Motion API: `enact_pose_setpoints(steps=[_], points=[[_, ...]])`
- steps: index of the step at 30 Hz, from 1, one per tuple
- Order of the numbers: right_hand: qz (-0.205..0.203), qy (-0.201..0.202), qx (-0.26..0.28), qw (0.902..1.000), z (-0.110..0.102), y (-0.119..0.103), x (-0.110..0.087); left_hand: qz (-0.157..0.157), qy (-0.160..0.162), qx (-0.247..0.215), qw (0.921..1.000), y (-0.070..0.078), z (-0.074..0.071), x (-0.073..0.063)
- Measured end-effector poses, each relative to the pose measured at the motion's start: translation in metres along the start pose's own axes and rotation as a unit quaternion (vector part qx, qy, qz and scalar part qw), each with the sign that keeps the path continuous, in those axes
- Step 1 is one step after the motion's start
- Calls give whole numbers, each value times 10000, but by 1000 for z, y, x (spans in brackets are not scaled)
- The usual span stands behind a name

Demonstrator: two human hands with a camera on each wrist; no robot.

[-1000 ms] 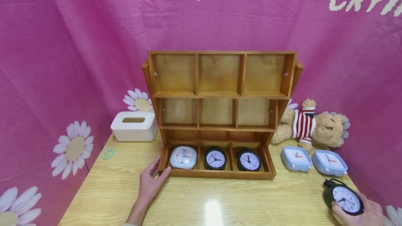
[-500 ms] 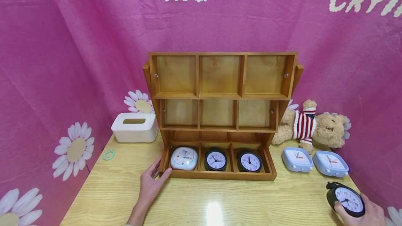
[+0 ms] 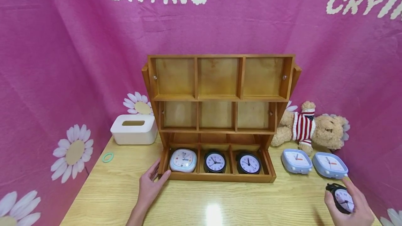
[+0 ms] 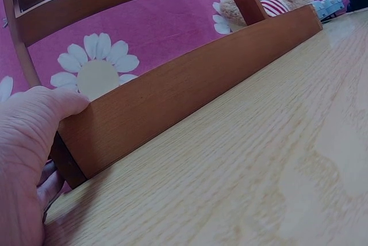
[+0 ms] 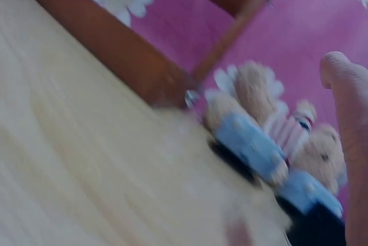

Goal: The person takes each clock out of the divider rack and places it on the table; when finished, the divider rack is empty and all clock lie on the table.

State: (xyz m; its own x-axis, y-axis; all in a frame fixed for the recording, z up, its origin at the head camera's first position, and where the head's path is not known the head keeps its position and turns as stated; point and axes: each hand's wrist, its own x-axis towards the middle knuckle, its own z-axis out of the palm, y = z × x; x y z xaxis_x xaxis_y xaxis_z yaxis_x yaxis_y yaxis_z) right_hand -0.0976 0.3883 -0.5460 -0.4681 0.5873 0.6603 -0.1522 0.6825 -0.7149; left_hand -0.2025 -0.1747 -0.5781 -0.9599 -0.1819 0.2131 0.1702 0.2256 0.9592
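Observation:
My left hand holds the lower left corner of the brown wooden shelf; in the left wrist view its thumb lies on the front board and its fingers go round the side. The shelf's bottom row holds a pale blue alarm clock and two round black alarm clocks, one in the middle and one at right. At the far right, my right hand is spread over another black alarm clock, partly hiding it. In the right wrist view a raised finger stands apart from that clock.
Two light blue clocks, one nearer the shelf and one farther right, lie in front of a teddy bear. A white tissue box and a green ring sit at left. A pink curtain surrounds the table.
The right hand held the black clock between thumb and fingers; now its fingers have spread off the clock, which stands at the right. The left hand stays at the shelf corner.

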Motion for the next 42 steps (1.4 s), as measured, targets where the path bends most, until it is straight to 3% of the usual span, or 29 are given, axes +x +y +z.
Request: enact_pose_setpoints(steps=[3,5,7,13,20,27,31,34,42], points=[[-854,-192,1213,9888,14,-15,0,-53,-44,-36,10000,0,0,0],[-942,-589,1745,9784,23,-24,-3,-91,-64,-50,9999,1,0,-1],[-713,-1008,1875,9745,30,-31,-7,-107,-62,-24,9999,1,1,-2],[79,-2040,1638,9651,51,-39,-20,-101,-34,24,9999,0,1,-2],[356,-2732,1441,9504,71,-43,-34,-148,-52,-4,9999,-2,0,-5],[579,-3085,1395,9392,83,-41,-39,-172,-90,10,9998,-2,1,-4],[959,-3354,1625,9230,90,-35,-42,-37,-59,49,10000,-1,1,-3],[1152,-3439,1709,9161,94,-31,-45,-22,-65,39,10000,0,1,-2],[1109,-3346,1557,9228,104,-25,-45,-79,-84,-120,9999,0,0,0]])
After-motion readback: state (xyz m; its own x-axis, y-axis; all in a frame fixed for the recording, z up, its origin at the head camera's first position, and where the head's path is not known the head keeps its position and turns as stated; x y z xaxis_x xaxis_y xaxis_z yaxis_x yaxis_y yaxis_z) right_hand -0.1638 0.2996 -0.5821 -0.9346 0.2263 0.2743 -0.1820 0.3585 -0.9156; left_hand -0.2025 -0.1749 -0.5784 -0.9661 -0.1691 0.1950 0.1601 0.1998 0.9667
